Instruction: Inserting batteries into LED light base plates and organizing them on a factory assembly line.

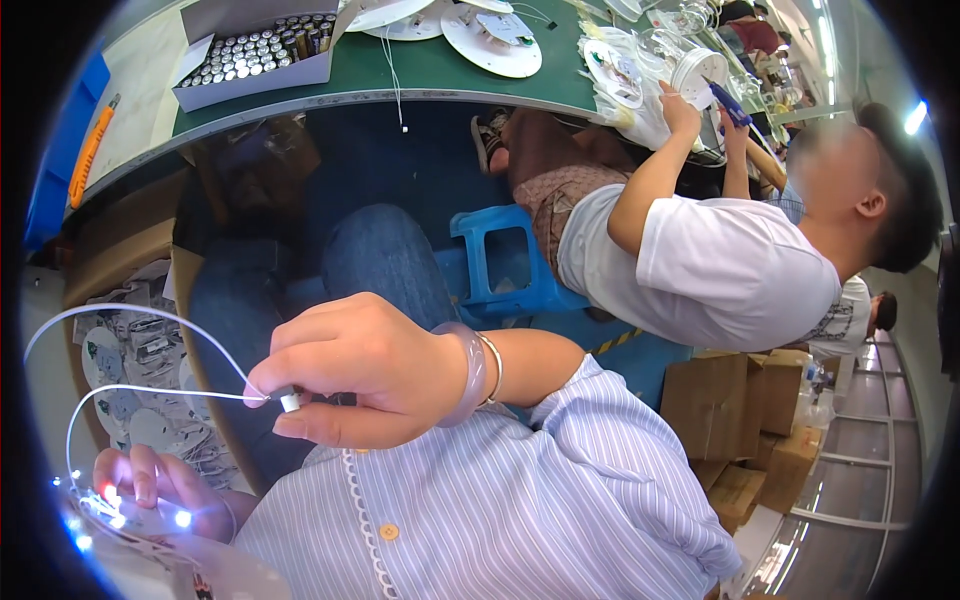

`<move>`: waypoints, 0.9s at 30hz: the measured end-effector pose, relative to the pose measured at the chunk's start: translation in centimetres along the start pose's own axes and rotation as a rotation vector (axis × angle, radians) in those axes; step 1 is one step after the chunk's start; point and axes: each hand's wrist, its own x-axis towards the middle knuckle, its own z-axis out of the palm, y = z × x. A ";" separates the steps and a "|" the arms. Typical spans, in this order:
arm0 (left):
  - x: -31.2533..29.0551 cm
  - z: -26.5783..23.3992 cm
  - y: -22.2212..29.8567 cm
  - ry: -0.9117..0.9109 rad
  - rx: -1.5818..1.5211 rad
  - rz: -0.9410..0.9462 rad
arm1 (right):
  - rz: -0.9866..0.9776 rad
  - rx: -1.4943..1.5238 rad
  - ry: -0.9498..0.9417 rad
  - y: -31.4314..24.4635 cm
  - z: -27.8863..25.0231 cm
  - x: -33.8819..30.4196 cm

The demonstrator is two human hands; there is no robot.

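Observation:
My right hand [350,375], with two bangles at its wrist, is closed in front of my chest. Its thumb and fingers pinch a small white plug connector [290,400] with a dark part beside it. A pair of thin white wires [165,388] loops from there down to a round LED lamp board [150,520] at the lower left. Several of its LEDs shine bright white, and one spot glows reddish. My left hand [170,490] grips the board near its edge; glare and the picture's rim hide part of the fingers and board.
A green-topped bench [420,70] bears a box of batteries [255,60] and white discs [490,45]. An orange cutter [93,150] lies at left. Below is a carton [215,390] of lamp parts. At right, a co-worker [720,260] holds a blue tool, near a blue stool [515,260].

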 end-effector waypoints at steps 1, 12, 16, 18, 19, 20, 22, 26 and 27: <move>0.1 0.1 -0.3 0.006 -0.040 0.024 | 0.033 0.012 -0.018 -0.1 -0.2 0.0; -3.9 -5.3 -1.8 0.190 0.034 0.066 | 0.523 0.447 -0.088 0.3 -1.9 -1.0; -2.9 -4.7 -4.9 0.471 0.461 0.176 | 0.433 0.574 -0.119 0.5 -1.2 -1.7; -2.2 -4.1 -5.9 0.510 0.490 0.136 | 0.531 0.367 -0.151 0.0 -1.6 -1.4; -1.8 -3.7 -6.3 0.547 0.517 0.084 | 0.529 0.362 -0.152 -0.2 -1.7 -1.3; -1.3 -3.3 -6.7 0.544 0.526 0.067 | 0.582 0.383 -0.076 -0.3 -1.8 -1.2; -1.5 -3.8 -6.7 0.461 0.559 0.013 | 0.594 0.370 0.027 -0.7 -1.9 -0.9; 0.4 -3.2 -7.2 0.171 0.458 -0.050 | 0.652 0.435 0.143 -1.7 -4.1 -0.9; 1.0 -3.0 -6.9 0.152 0.382 -0.158 | 0.639 0.400 0.229 -2.0 -4.4 -0.8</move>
